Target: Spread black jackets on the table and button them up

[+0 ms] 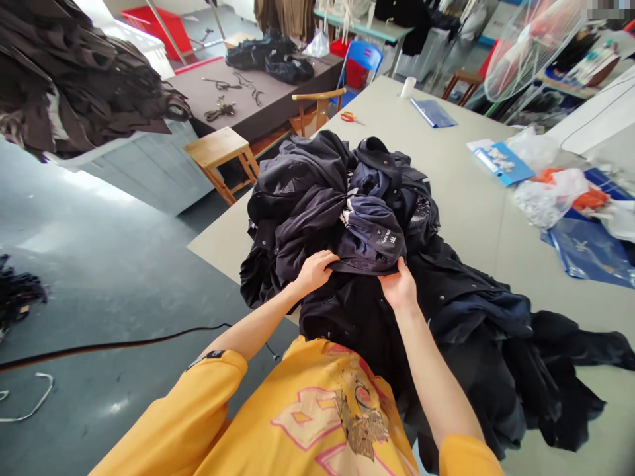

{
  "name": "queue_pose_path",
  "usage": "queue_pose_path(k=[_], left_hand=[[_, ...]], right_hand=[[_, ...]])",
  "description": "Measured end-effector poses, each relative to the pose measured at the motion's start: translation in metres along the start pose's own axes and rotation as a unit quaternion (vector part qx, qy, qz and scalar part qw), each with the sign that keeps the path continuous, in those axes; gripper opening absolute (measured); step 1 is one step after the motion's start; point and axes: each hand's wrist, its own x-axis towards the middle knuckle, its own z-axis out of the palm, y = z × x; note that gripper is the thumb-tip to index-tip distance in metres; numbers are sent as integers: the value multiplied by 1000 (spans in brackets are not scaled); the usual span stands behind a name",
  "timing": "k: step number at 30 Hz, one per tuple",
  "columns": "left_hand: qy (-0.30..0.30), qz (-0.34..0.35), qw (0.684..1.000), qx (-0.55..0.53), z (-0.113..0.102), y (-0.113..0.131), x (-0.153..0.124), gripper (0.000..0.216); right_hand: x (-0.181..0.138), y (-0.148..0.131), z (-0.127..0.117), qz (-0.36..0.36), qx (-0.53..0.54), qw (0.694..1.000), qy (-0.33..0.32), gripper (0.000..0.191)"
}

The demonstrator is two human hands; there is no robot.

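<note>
A big heap of dark navy and black garments (347,198) lies on a pale grey table (466,198), spilling toward me and to the right. My left hand (315,270) grips the lower edge of a navy garment (370,238) with a small white label, fingers curled over the cloth. My right hand (399,285) pinches the same garment's edge a little to the right, fingers closed on the fabric. Both hands sit at the near side of the heap, above a black garment (357,317) that hangs off the table edge.
Plastic bags (550,192), blue packets (503,164), a blue folder (434,112), orange scissors (350,117) and a tape roll (407,86) lie on the table. A wooden stool (222,153) and chair (315,109) stand to the left. A cable (114,344) crosses the floor. A fan (530,46) stands far right.
</note>
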Motion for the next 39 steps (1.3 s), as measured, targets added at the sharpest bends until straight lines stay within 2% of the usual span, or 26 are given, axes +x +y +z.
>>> queue_pose_path(k=[5, 6, 8, 10, 13, 16, 18, 19, 20, 21, 24, 25, 26, 28, 31, 33, 35, 37, 39], left_hand=[[-1, -3, 1000, 0, -12, 4, 4, 13], [-6, -1, 1000, -2, -16, 4, 4, 10], [-25, 3, 1000, 3, -25, 5, 1, 21], [-56, 9, 998, 24, -34, 5, -5, 31], [-115, 19, 991, 63, -42, 3, -19, 36], [-184, 15, 981, 65, -46, -1, -27, 26], [-235, 2, 972, 20, -49, -3, -25, 14], [-244, -9, 970, -13, -51, -5, -20, 12], [-229, -22, 972, -43, -53, -7, -14, 15], [-186, -38, 980, -61, -56, -9, -7, 19], [19, -110, 994, -16, -60, -18, 17, 45], [61, -142, 988, 25, -60, -22, 24, 58], [76, -177, 979, 70, -59, -26, 29, 69], [27, -237, 960, 148, -56, -33, 34, 77], [-95, -298, 926, 210, -59, -36, 31, 56], [-134, -314, 912, 227, -69, -29, 28, 43], [-112, -277, 925, 233, -80, -17, 31, 38], [-55, -177, 957, 221, -84, -3, 44, 37], [-13, -65, 978, 199, -80, 6, 68, 40]], right_hand=[[-16, -2, 0, -13, -49, 998, -36, 27], [-22, -2, -1, -18, -76, 996, -48, 29], [-39, -1, -4, -41, -172, 982, -67, 31], [-59, 1, -7, -73, -313, 943, -88, 30], [-88, 12, -13, -115, -476, 857, -160, 28], [-100, 33, -23, -146, -556, 790, -214, 27], [-96, 49, -33, -158, -619, 740, -208, 29], [-91, 57, -40, -159, -649, 717, -197, 31], [-85, 64, -46, -156, -674, 698, -187, 31], [-79, 71, -53, -150, -691, 684, -178, 31], [-65, 85, -70, -138, -694, 686, -169, 32], [-63, 87, -74, -138, -687, 693, -169, 33], [-61, 89, -77, -137, -680, 700, -168, 34], [-59, 91, -83, -131, -671, 710, -167, 34], [-57, 93, -88, -114, -665, 720, -163, 33], [-55, 93, -89, -106, -664, 723, -158, 33], [-53, 94, -87, -99, -669, 720, -157, 32], [-53, 95, -84, -91, -678, 713, -157, 30], [-54, 95, -81, -80, -684, 707, -161, 27]])
